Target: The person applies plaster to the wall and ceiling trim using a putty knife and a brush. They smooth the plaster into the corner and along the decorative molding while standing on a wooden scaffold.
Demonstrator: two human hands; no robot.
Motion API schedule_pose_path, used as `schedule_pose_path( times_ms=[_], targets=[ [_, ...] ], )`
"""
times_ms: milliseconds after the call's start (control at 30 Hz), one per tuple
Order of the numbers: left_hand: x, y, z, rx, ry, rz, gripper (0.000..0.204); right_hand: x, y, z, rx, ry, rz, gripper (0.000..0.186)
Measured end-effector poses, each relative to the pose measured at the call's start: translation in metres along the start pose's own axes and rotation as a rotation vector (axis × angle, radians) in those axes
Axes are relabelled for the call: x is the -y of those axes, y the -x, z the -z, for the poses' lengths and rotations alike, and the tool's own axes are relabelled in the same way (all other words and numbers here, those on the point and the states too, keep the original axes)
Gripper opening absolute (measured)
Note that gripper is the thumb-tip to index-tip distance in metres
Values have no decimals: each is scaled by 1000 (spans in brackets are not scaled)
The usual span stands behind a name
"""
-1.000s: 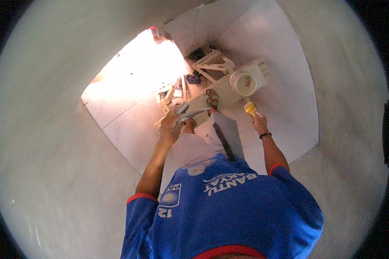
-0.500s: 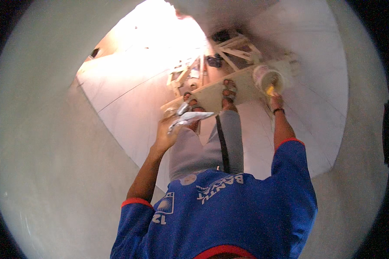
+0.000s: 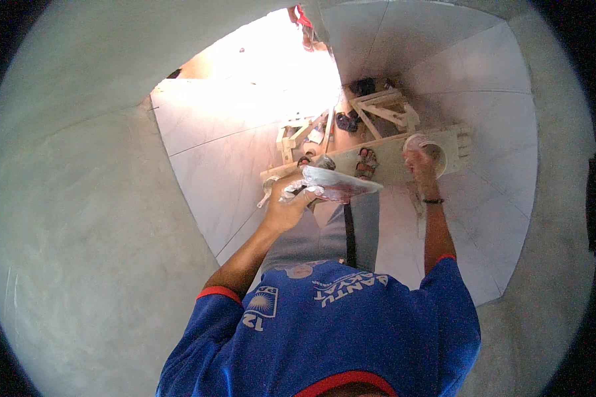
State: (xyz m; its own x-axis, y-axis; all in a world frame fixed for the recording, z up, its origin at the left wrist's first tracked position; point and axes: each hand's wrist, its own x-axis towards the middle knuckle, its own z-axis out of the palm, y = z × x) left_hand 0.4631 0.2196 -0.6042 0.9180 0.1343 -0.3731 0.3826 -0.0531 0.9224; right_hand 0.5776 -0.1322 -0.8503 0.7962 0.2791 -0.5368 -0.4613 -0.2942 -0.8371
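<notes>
My left hand, its fingers smeared with white paste, is closed on a flat trowel, which I hold tilted in front of my legs. White and pinkish-grey paste coats the trowel's face. A grey lump shows by its far edge; I cannot make out what it is. My right hand is curled at the left rim of a pale bucket. What its fingers hold is hidden. Under the bucket and my sandalled feet lies a wooden plank.
Wooden trestle frames stand beyond the plank, with dark objects among them. Large pale tiles spread below. Grey plastered walls curve around both sides. A bright opening lies ahead, with something red at its top edge.
My left hand and the trowel have moved right in the view, and more of the trowel's face shows. My right hand has shifted to the bucket's left rim; the yellow piece beside it is hidden.
</notes>
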Motion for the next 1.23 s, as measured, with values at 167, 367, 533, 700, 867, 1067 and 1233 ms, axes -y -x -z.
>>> schedule_pose_path(
  times_ms=[167, 367, 533, 700, 867, 1067, 1233],
  targets=[
    [-54, 1, 19, 180, -219, -237, 20, 227, 77, -93, 503, -401, 34, 45],
    [-87, 19, 32, 79, -243, -330, 21, 294, 87, -150, 762, -235, 93, 49],
    [-114, 38, 41, -76, -112, -251, 25, 306, 101, -187, 713, -533, 272, 28],
    [-142, 67, 62, -314, 24, -175, 28, 370, 102, -211, 442, -703, 43, 23],
    [-145, 77, 102, -594, 117, -222, 27, 411, 89, -207, 455, -664, 223, 28],
    [-147, 74, 115, -715, 25, -290, 26, 462, 114, -231, 458, -499, 328, 38],
    [-151, 83, 126, -684, -213, -291, 36, 484, 127, -261, 465, -283, 536, 44]
  ],
)
